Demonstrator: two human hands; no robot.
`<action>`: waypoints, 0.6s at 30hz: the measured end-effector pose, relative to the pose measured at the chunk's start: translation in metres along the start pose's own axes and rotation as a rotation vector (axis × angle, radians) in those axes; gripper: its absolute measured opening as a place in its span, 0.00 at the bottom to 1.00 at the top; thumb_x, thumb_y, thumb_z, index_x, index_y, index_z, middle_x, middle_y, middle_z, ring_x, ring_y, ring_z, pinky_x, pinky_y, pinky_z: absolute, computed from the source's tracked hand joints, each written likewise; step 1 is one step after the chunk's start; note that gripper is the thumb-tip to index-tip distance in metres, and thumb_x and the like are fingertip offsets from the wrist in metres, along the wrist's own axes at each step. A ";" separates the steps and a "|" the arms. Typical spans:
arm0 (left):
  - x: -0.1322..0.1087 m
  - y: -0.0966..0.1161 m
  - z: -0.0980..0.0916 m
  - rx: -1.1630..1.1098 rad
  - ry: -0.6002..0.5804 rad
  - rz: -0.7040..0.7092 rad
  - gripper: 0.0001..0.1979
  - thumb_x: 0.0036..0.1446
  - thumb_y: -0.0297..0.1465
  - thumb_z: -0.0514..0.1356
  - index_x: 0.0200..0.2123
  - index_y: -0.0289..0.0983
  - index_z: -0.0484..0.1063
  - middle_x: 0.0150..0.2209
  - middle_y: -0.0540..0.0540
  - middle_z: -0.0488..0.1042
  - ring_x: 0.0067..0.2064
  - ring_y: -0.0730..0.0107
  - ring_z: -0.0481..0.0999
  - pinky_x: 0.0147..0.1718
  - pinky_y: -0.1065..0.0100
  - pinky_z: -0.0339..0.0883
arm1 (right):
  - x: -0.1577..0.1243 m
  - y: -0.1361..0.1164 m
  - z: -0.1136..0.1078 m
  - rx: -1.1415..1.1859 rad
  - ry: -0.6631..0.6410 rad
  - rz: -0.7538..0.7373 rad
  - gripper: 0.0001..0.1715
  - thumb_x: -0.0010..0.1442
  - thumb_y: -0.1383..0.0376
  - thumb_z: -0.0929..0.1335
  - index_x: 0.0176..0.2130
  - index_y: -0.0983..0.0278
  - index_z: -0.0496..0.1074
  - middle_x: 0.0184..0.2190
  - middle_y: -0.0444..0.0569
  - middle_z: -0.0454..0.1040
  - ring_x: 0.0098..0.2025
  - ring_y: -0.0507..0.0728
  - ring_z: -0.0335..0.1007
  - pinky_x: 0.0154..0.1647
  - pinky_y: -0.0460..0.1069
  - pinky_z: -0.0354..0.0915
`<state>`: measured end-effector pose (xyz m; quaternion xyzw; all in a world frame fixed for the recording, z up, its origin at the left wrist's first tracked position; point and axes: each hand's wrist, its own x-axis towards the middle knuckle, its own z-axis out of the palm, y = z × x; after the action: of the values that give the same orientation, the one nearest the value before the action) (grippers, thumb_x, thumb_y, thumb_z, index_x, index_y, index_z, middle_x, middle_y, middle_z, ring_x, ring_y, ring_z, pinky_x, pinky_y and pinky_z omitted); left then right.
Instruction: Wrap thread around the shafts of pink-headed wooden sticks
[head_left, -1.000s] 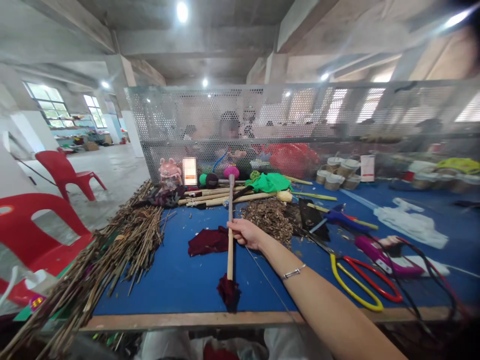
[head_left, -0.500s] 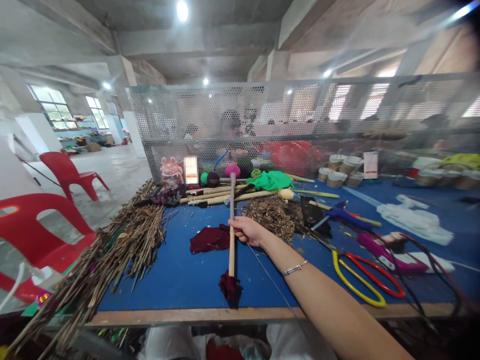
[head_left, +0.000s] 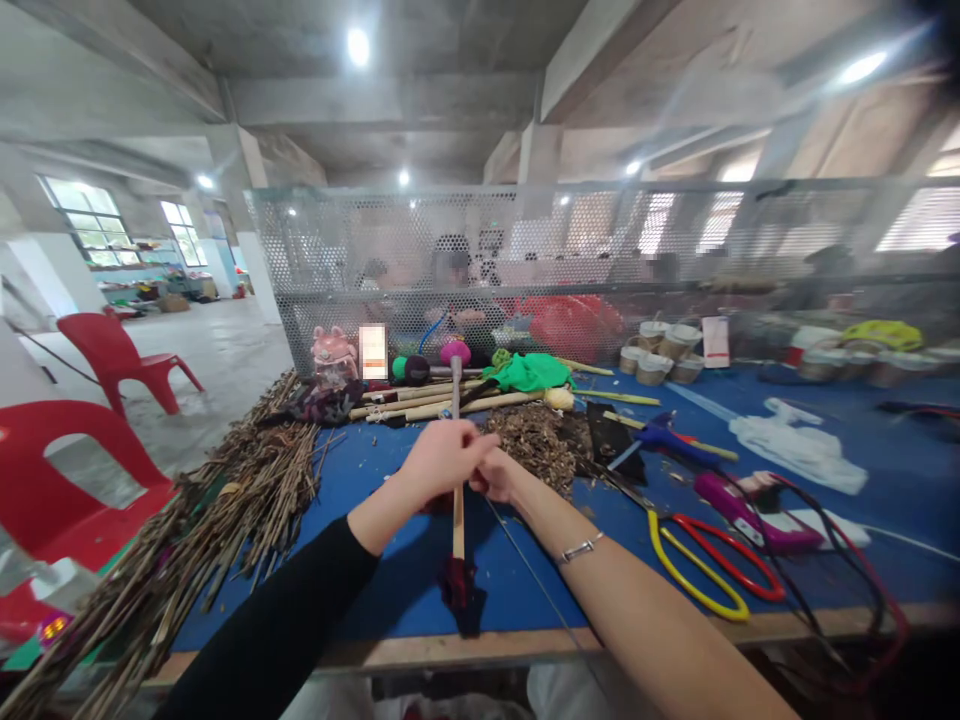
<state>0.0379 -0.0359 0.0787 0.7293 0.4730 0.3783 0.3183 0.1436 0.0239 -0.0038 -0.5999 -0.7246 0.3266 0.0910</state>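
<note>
I hold a thin wooden stick [head_left: 457, 525] upright over the blue table [head_left: 360, 570]. A pink ball [head_left: 454, 352] caps its far end and a dark red cloth tuft [head_left: 458, 583] wraps its near end. My right hand [head_left: 496, 474] grips the stick about halfway up. My left hand [head_left: 442, 462], in a black sleeve, is closed around the stick right beside the right hand. A dark red cloth piece lies mostly hidden behind my hands.
A heap of dry twigs [head_left: 225, 510] covers the table's left side. Wood chips [head_left: 536, 435], scissors with yellow and red handles [head_left: 705, 560], a pink glue gun [head_left: 739, 505], bamboo sticks [head_left: 435, 400] and green cloth [head_left: 532, 372] lie around. A perforated metal screen [head_left: 525, 250] stands behind; red chairs [head_left: 67, 470] at left.
My left hand has come into view from the lower left and closed on the stick next to my right hand. The stick has stayed roughly in place.
</note>
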 end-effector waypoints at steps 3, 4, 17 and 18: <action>0.017 -0.055 -0.008 0.227 -0.057 -0.195 0.22 0.42 0.49 0.58 0.15 0.36 0.64 0.13 0.52 0.61 0.19 0.74 0.60 0.18 0.72 0.51 | 0.001 0.000 0.002 0.322 0.013 -0.130 0.13 0.58 0.56 0.56 0.29 0.62 0.56 0.14 0.34 0.48 0.12 0.44 0.39 0.12 0.40 0.44; 0.017 -0.070 -0.007 0.195 -0.130 -0.272 0.22 0.40 0.50 0.58 0.17 0.36 0.64 0.12 0.53 0.60 0.17 0.75 0.59 0.17 0.72 0.50 | 0.003 0.002 0.004 0.457 -0.015 -0.152 0.15 0.56 0.54 0.57 0.28 0.62 0.56 0.13 0.34 0.48 0.12 0.44 0.39 0.11 0.40 0.44; -0.005 -0.080 0.002 -0.761 -0.370 -0.544 0.15 0.41 0.37 0.64 0.30 0.32 0.70 0.27 0.47 0.72 0.26 0.77 0.71 0.26 0.76 0.63 | 0.006 0.011 0.000 1.132 -0.376 -0.201 0.19 0.45 0.57 0.70 0.26 0.64 0.59 0.12 0.34 0.58 0.10 0.41 0.41 0.09 0.39 0.33; -0.006 -0.080 0.001 -0.798 -0.382 -0.554 0.15 0.42 0.37 0.64 0.32 0.32 0.70 0.28 0.46 0.73 0.27 0.76 0.72 0.26 0.75 0.64 | 0.006 0.010 0.001 1.124 -0.358 -0.212 0.19 0.45 0.56 0.70 0.26 0.64 0.59 0.12 0.35 0.60 0.10 0.41 0.42 0.09 0.39 0.34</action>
<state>0.0009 -0.0135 0.0108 0.4547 0.4007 0.2907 0.7404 0.1502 0.0298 -0.0120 -0.3199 -0.5006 0.7452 0.3028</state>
